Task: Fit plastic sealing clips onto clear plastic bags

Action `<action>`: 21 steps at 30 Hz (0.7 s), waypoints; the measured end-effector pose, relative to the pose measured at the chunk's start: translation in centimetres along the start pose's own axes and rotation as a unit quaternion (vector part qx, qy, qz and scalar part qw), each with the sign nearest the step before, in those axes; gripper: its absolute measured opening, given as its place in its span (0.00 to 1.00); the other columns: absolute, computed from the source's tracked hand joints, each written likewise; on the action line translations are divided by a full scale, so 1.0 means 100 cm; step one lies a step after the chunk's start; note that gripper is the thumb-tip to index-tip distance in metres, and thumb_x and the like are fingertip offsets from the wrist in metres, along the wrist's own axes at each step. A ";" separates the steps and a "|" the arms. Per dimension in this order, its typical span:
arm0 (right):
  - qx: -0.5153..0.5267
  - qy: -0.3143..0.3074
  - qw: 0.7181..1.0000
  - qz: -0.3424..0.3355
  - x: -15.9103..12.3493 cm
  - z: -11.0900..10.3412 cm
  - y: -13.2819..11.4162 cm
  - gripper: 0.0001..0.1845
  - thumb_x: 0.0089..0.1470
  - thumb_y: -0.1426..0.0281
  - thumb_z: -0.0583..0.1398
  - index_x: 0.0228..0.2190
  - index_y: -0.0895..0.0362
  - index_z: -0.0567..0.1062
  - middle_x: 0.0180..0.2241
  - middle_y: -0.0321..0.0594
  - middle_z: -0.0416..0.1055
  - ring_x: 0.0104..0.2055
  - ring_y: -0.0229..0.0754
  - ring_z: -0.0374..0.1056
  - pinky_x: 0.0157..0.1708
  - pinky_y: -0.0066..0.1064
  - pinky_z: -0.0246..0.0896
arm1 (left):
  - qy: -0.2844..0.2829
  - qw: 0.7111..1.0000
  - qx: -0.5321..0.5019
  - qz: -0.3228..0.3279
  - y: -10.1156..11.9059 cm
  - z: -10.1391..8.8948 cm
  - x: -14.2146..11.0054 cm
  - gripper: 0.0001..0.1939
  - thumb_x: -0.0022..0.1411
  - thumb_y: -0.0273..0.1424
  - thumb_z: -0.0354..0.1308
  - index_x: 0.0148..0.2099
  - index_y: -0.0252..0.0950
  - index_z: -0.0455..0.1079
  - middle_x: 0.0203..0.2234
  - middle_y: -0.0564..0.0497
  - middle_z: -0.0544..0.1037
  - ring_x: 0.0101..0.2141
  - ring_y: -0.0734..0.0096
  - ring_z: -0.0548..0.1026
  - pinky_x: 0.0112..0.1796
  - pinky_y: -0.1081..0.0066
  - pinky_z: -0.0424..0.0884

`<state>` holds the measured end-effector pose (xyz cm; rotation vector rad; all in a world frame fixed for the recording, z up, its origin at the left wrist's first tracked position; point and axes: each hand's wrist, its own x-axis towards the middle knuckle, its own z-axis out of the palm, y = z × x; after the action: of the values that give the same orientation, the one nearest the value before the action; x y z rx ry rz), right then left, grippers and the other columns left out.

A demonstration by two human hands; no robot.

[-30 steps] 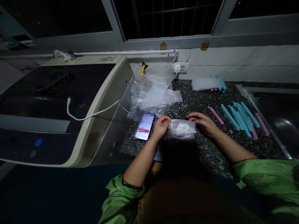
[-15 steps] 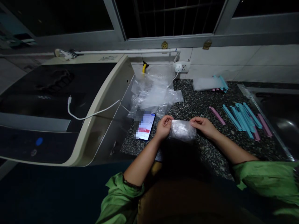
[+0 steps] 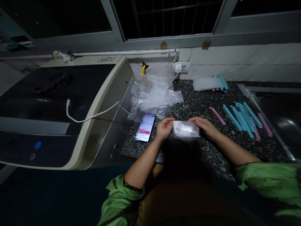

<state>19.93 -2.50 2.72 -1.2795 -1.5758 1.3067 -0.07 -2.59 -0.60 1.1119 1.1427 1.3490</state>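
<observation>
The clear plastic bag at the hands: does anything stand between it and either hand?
Nothing visible does: the left hand and right hand both touch the plastic bag at its upper edge. The phone lies left of both hands.

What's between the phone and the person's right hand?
In the head view, going rightward from the phone: the left hand, then the crinkled plastic packet, reaching the right hand.

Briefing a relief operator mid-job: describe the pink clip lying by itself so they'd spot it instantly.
On the speckled countertop, loose clips lie between the sink and the right hand. The pink clip is nearest that hand. Unlike other loose pink clips, lying among or right of the blue clips, it lies alone on their left.
</observation>
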 end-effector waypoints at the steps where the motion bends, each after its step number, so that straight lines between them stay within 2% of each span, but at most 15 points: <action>1: -0.006 0.002 1.000 -0.001 0.000 0.001 0.000 0.28 0.43 0.44 0.56 0.29 0.57 0.75 0.28 0.39 0.71 0.29 0.40 0.64 0.29 0.30 0.57 | 0.003 1.000 0.001 0.002 0.000 0.001 -0.001 0.05 0.48 0.26 0.57 0.30 0.34 0.72 0.25 0.51 0.78 0.28 0.74 0.74 0.32 0.73 0.70; 8: -0.052 -0.020 0.998 0.006 -0.001 0.009 0.004 0.21 0.34 0.52 0.65 0.19 0.57 0.70 0.18 0.33 0.63 0.22 0.34 0.57 0.23 0.28 0.51 | -0.006 0.999 -0.041 -0.017 0.001 0.006 -0.004 0.06 0.48 0.29 0.60 0.32 0.35 0.69 0.23 0.52 0.76 0.26 0.75 0.73 0.30 0.74 0.68; 12: -0.058 0.014 0.998 -0.009 0.000 0.008 0.005 0.19 0.35 0.54 0.64 0.20 0.57 0.71 0.20 0.34 0.65 0.23 0.35 0.57 0.23 0.28 0.51 | -0.036 0.996 -0.070 -0.036 0.004 0.001 -0.002 0.12 0.52 0.38 0.58 0.36 0.35 0.68 0.21 0.53 0.74 0.23 0.76 0.71 0.27 0.75 0.66; 15: -0.062 0.036 0.997 -0.013 0.000 0.007 0.005 0.18 0.36 0.54 0.64 0.21 0.57 0.71 0.20 0.35 0.66 0.23 0.35 0.58 0.24 0.28 0.52 | -0.056 0.996 -0.054 -0.049 0.006 -0.001 -0.002 0.16 0.50 0.42 0.59 0.35 0.34 0.69 0.22 0.53 0.74 0.24 0.77 0.69 0.27 0.76 0.64; 18: -0.063 0.043 0.997 -0.018 -0.001 0.007 0.004 0.19 0.36 0.53 0.64 0.20 0.57 0.71 0.20 0.35 0.66 0.23 0.35 0.58 0.24 0.28 0.53 | -0.078 0.995 -0.017 -0.059 0.006 0.000 -0.002 0.16 0.44 0.39 0.64 0.31 0.34 0.69 0.22 0.54 0.73 0.24 0.77 0.68 0.27 0.76 0.63; 21: -0.064 0.041 0.997 -0.017 -0.001 0.008 0.004 0.19 0.36 0.53 0.64 0.21 0.57 0.71 0.20 0.35 0.66 0.23 0.35 0.58 0.23 0.28 0.52 | -0.054 0.996 0.020 -0.065 0.005 0.002 -0.001 0.13 0.42 0.37 0.65 0.27 0.33 0.68 0.18 0.57 0.69 0.22 0.79 0.64 0.26 0.77 0.60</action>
<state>19.35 -2.76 2.12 -1.3596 -1.6385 1.1329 0.04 -2.69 -0.07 1.1060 1.1464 1.1581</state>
